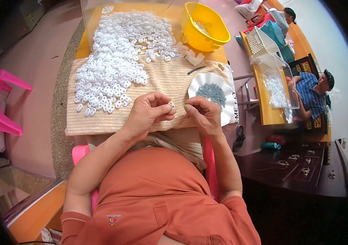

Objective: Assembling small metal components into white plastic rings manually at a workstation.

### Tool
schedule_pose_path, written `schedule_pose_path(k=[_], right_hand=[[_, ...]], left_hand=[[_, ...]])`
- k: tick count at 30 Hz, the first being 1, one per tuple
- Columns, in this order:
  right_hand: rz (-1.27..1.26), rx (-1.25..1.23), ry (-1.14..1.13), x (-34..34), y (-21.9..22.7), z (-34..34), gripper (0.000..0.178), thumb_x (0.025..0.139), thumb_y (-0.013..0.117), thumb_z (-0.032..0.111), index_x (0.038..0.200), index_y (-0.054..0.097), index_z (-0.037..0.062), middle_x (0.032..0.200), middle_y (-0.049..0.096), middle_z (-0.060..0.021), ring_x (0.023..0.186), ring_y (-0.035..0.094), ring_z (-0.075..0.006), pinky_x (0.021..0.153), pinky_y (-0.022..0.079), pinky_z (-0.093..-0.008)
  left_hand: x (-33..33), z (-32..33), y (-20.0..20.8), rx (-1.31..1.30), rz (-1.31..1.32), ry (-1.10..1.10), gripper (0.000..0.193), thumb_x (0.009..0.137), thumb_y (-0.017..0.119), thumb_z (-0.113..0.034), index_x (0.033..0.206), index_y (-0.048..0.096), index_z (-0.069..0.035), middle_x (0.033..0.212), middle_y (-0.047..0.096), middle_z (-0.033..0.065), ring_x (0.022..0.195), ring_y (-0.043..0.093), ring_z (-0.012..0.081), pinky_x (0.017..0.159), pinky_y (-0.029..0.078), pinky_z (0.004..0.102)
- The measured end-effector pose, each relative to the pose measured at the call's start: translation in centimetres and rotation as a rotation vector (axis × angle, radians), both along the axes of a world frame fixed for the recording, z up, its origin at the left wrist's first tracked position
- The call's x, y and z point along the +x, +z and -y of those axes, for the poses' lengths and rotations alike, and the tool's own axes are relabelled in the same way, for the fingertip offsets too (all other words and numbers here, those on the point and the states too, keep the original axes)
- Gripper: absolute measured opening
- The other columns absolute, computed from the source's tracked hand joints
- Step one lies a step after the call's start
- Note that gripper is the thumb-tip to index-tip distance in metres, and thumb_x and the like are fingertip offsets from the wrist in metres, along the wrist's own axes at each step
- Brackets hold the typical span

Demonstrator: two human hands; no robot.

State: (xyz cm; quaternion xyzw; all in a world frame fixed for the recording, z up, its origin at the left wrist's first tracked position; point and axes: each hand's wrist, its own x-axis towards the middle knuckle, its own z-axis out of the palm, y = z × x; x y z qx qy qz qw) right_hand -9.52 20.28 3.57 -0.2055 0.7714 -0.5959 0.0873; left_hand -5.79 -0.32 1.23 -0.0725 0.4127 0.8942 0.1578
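Between the thumb and forefinger of my left hand (146, 113) is a small white plastic piece (172, 105) with holes. My right hand (207, 117) is a short way to its right, thumb and forefinger pinched together; anything between them is too small to make out. Both hands are over the near part of a striped cream towel (96, 125). A large heap of white two-holed plastic pieces (108, 77) spreads over the towel's left and far side. Just beyond my right hand, a white fluted dish (194, 87) holds many small grey-blue pieces (211, 93).
A yellow tub (204, 36) with small pieces inside stands at the far right of the table. Near it lie a short black strip (196, 70) and a crumpled translucent scrap (194, 58). A pink stool (2, 102) is at left. Two people sit by another table (270, 116) at right.
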Motion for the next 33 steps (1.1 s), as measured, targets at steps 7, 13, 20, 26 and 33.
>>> schedule_pose_path(k=[7, 13, 20, 26, 33], right_hand=[[0.099, -0.014, 0.039, 0.4, -0.1, 1.0, 0.007, 0.091, 0.061, 0.001, 0.096, 0.062, -0.0039, 0.083, 0.062, -0.0032, 0.072, 0.060, -0.0072, 0.064, 0.048, -0.0201], [0.099, -0.014, 0.048, 0.4, -0.6, 1.1, 0.007, 0.091, 0.060, 0.001, 0.096, 0.062, -0.0040, 0.082, 0.062, -0.0035, 0.072, 0.061, -0.0071, 0.064, 0.048, -0.0200], [0.157, -0.041, 0.011, 0.7, -0.2, 1.5, 0.008, 0.089, 0.064, 0.004, 0.095, 0.066, -0.0015, 0.081, 0.065, -0.0022, 0.073, 0.058, -0.0065, 0.065, 0.046, -0.0200], [0.059, 0.031, 0.038, 0.6, -0.2, 1.4, 0.007, 0.091, 0.060, 0.001, 0.095, 0.064, -0.0038, 0.082, 0.064, -0.0038, 0.071, 0.062, -0.0077, 0.063, 0.049, -0.0201], [0.042, 0.044, 0.044, 0.4, -0.7, 1.1, 0.007, 0.090, 0.060, 0.000, 0.094, 0.064, -0.0035, 0.081, 0.063, -0.0036, 0.072, 0.061, -0.0077, 0.063, 0.049, -0.0205]], left_hand=[[0.0, -0.1, 0.1, 0.041, 0.030, -0.037, 0.014, 0.087, 0.063, -0.002, 0.101, 0.060, 0.001, 0.092, 0.065, 0.0084, 0.083, 0.066, 0.0142, 0.075, 0.057, 0.0255], [0.1, -0.2, 0.0, 0.039, 0.036, -0.054, 0.014, 0.087, 0.063, -0.002, 0.101, 0.061, 0.001, 0.092, 0.066, 0.0078, 0.082, 0.066, 0.0135, 0.075, 0.057, 0.0252], [0.2, -0.2, 0.0, 0.045, 0.034, -0.062, 0.014, 0.088, 0.063, -0.002, 0.102, 0.061, 0.001, 0.092, 0.066, 0.0076, 0.083, 0.066, 0.0132, 0.075, 0.057, 0.0244], [0.2, -0.2, 0.0, 0.083, 0.054, -0.062, 0.015, 0.087, 0.063, -0.001, 0.102, 0.061, 0.001, 0.092, 0.066, 0.0085, 0.081, 0.066, 0.0136, 0.074, 0.057, 0.0245], [0.2, -0.3, -0.1, 0.096, 0.046, -0.058, 0.015, 0.087, 0.063, -0.001, 0.102, 0.061, 0.002, 0.091, 0.067, 0.0095, 0.080, 0.066, 0.0142, 0.073, 0.058, 0.0248]])
